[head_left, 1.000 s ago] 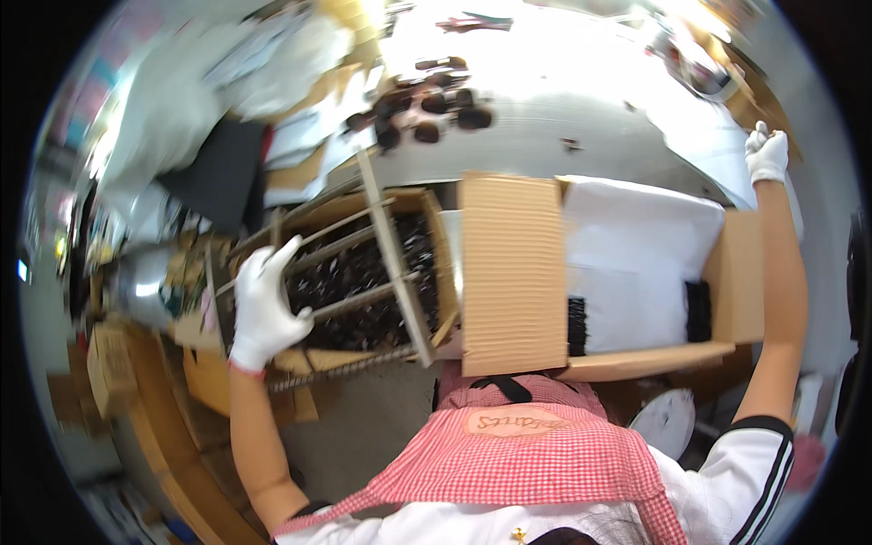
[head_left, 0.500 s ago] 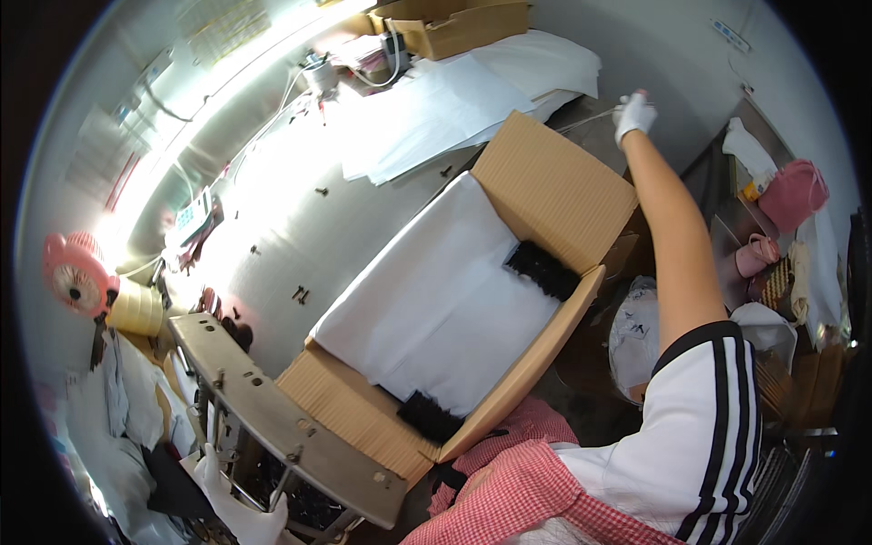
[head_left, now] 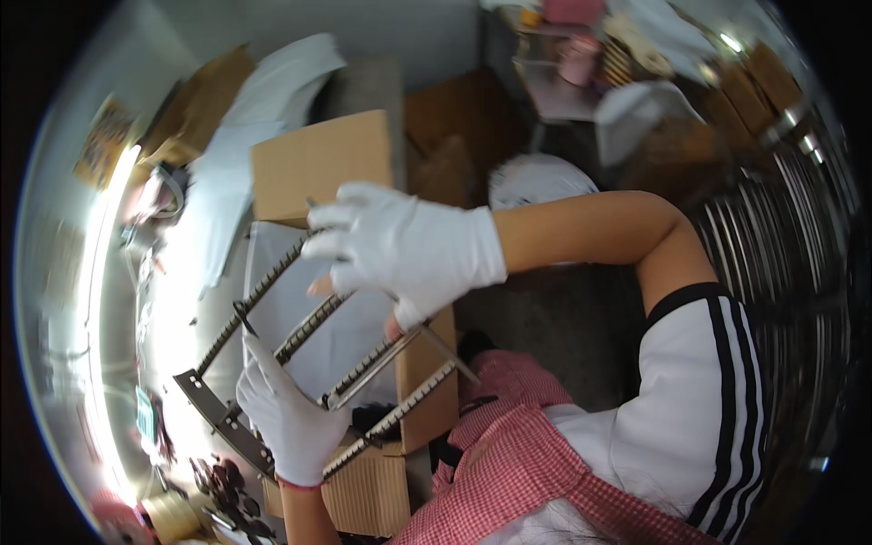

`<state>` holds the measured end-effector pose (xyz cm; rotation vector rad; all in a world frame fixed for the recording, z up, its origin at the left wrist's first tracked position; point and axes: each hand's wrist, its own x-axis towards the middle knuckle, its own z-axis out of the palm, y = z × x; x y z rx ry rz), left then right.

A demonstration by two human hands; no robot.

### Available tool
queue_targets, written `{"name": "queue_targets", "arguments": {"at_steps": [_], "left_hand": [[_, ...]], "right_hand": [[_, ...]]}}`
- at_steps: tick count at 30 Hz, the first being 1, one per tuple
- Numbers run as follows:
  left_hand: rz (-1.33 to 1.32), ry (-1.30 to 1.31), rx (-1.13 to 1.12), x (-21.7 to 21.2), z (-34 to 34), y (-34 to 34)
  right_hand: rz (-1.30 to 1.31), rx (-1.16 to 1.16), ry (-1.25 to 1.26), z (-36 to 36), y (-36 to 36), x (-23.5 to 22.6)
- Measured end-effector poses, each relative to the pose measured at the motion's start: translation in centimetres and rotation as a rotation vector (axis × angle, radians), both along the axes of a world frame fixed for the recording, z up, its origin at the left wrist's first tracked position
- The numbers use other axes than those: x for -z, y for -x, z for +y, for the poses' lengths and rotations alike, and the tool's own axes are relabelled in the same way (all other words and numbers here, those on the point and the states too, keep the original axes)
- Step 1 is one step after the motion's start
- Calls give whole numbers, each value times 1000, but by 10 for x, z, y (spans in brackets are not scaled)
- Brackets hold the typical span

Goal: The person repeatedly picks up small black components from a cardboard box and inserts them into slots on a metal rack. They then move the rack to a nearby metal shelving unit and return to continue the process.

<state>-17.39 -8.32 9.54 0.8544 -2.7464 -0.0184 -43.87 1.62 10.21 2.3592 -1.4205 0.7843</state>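
A metal rack (head_left: 313,325) with several parallel rods, each lined with small evenly spaced pieces, is held tilted above an open cardboard box (head_left: 322,163). My left hand (head_left: 289,413), white-gloved, closes on the rack near its dark end plate (head_left: 202,398). At the rack's other end, my right hand (head_left: 400,250) spreads its fingers over the rods, its thumb close to one of them. That glove leaves some fingertips bare. A white sheet (head_left: 272,313) lines the box and shows between the rods. Black bristly material (head_left: 372,420) shows inside the box's near end, partly hidden by the rack.
White sheets (head_left: 241,154) lie on the bright bench at left, with another cardboard box (head_left: 204,100) behind. A yellow roll (head_left: 173,516) stands at the lower left. A white-covered round container (head_left: 540,180) sits beyond my right forearm. Stacked racks (head_left: 772,245) line the right side.
The view has turned right. The rack has come up from the lower left over the box. My right hand has left the thin strand at the far side and come in over the rack.
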Motion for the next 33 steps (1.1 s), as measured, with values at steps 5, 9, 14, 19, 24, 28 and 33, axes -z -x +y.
{"name": "queue_targets", "arguments": {"at_steps": [5,9,14,19,24,28,33], "left_hand": [[83,43,707,15,83,66],[102,-77,1232,6,154,78],[-98,-218,1510,14,186,75],[-352,-381,1550,64,200,69],[-463,-526,1472,121,243,63],[-500,-646,1375,163,299,68],[-535,-778,1357,195,382,69]], "right_hand": [[-105,609,-395,125,-96,29],[-372,959,-90,248,-115,73],[-1093,1243,-477,424,-145,157],[-1438,2005,-558,559,-186,218],[-976,2347,-640,668,-178,265],[-971,2219,-670,753,-164,297],[-852,2394,-573,836,-131,327]]}}
